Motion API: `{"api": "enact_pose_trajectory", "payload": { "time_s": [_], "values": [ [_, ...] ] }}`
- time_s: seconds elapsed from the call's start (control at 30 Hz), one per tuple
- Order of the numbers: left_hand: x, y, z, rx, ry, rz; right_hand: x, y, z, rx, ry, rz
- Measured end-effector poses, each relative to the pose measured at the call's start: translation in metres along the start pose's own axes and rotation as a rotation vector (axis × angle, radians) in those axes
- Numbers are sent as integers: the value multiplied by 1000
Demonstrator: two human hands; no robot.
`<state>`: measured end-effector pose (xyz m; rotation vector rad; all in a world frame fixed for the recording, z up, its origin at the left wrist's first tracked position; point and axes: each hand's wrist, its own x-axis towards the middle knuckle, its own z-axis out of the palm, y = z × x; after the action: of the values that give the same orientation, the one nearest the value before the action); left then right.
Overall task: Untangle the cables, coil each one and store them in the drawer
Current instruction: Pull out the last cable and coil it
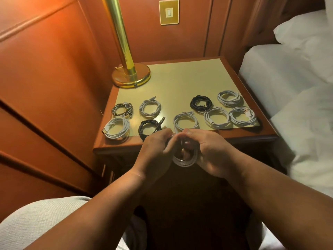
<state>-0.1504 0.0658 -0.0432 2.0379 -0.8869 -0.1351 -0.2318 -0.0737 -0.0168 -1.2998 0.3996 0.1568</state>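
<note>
On the nightstand (pixel 180 74), nine coiled cables lie in two loose rows. From the left: a grey braided coil (pixel 122 109) at the far side with a white coil (pixel 116 128) near it, then a white coil (pixel 150 108) with a black coil (pixel 149 127) near it. Right of centre sit a white coil (pixel 186 121), a black coil (pixel 201 102), and three more white coils (pixel 228 98) toward the right edge.

The cable in work, a white cable (pixel 183 160), hangs in front of the nightstand's near edge, between both hands, its loop standing roughly upright. The left hand (pixel 155 150) pinches the cable's loose end at the top of the loop; the right hand (pixel 209 150) curls its fingers round the loop's right side. The free end thus lies left of the held coil, so the left hand is the nearer one to tuck or wrap it.

No drawer shows open. No brand or writing is legible anywhere.
</note>
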Motion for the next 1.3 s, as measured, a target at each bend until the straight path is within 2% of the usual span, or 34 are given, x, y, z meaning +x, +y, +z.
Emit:
{"api": "enact_pose_trajectory", "payload": {
  "time_s": [0.07, 0.13, 0.27, 0.33, 0.47, 0.53, 0.73, 0.83, 0.93, 1.1, 1.23, 1.3],
  "values": [
    [-1, 4, 3, -115, 6, -49, 0, 0, 0, 147, -53, 52],
    [-1, 3, 6, -260, -13, -95, 1, 0, -1, 220, -22, 73],
    [-1, 6, 5, -512, -62, -189, 2, -2, -3, 117, 60, 44],
    [0, 8, 2, -487, -41, -184, 1, -3, -2, 39, 63, 39],
    [1, 7, -3, -275, 98, -116, 0, -3, -1, 41, 63, 33],
    [1, 5, -5, -191, 107, -98, 0, -5, -1, 33, 71, 7],
    [-7, 16, -8, -312, 57, -104, 1, -3, -2, -47, 110, -42],
    [-9, 23, -7, -557, -5, -212, 3, 0, -2, -68, 165, -69],
    [-12, 26, -6, -635, -97, -297, 5, 6, -4, -215, 206, -135],
    [-10, 22, -6, -983, -260, -596, 5, 10, -2, -454, 216, -303],
    [-10, 18, -3, -1122, -326, -542, 7, 7, 2, -502, 224, -307],
    [-10, 18, -3, -985, -280, -488, 9, 6, 0, -498, 227, -272]
  ]
}}
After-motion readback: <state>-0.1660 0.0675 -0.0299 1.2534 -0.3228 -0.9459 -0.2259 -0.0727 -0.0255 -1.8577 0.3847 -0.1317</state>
